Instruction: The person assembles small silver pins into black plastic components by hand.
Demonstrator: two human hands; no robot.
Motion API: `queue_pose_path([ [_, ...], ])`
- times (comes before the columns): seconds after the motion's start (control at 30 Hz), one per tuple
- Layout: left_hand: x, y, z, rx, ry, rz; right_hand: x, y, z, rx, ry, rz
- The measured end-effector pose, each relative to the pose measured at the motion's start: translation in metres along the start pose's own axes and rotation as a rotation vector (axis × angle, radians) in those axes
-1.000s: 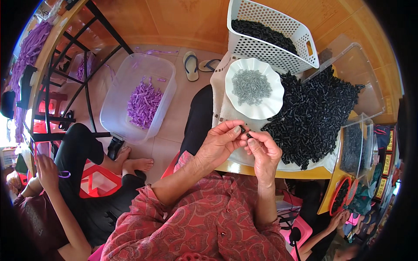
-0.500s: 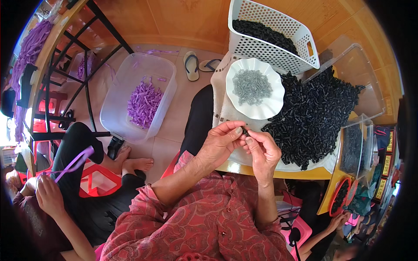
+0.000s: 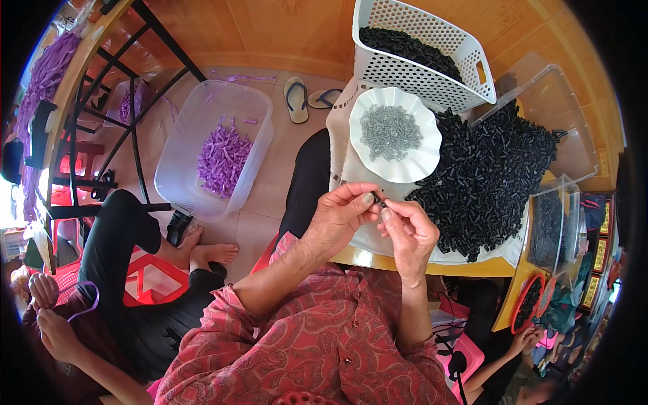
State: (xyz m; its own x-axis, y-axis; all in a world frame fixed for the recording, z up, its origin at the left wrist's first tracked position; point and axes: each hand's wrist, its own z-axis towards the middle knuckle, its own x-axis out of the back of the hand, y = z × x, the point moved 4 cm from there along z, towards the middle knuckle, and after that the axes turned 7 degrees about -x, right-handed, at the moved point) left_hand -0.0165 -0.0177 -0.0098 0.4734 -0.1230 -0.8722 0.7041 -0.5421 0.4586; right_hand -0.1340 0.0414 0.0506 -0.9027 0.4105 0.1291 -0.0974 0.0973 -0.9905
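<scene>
An orange-brown panelled wall (image 3: 270, 40) runs along the far side of the room, above a pale tiled floor (image 3: 260, 233). At the right stands a table whose yellow edge (image 3: 459, 268) shows along the near side, mostly covered by a whitish cloth (image 3: 339, 152). Low at the left, a seated co-worker in dark clothes has a thin purple strip (image 3: 93, 305) near the hands. A translucent bin (image 3: 179, 158) on the floor holds a heap of purple pieces (image 3: 225, 162). A broad pile of short black pieces (image 3: 479, 182) spreads over the right of the cloth; behind it a white perforated basket (image 3: 413, 77) holds more. Just left of the pile sits a white scalloped plate (image 3: 430, 145) of small clear pieces (image 3: 390, 133).

Both forearms rise from below, the left slanting to the right, the right nearly upright, and the hands meet near the table's front edge, below the plate. The left hand (image 3: 344, 212) is pinched, thumb against forefinger, on a tiny black part (image 3: 379, 200); the right hand (image 3: 410, 236) pinches its lower end, fingers curled under. Whether it is one part or two touching, I cannot tell.
</scene>
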Motion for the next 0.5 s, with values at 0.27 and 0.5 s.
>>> queue_pose_path([
  [0.27, 0.007, 0.025, 0.008, -0.02, 0.079, -0.079, 0.013, 0.001, 0.004, -0.096, 0.076, 0.072],
  [0.5, 0.008, 0.041, 0.012, -0.088, 0.059, -0.076, 0.019, 0.004, 0.008, -0.118, 0.146, 0.13],
])
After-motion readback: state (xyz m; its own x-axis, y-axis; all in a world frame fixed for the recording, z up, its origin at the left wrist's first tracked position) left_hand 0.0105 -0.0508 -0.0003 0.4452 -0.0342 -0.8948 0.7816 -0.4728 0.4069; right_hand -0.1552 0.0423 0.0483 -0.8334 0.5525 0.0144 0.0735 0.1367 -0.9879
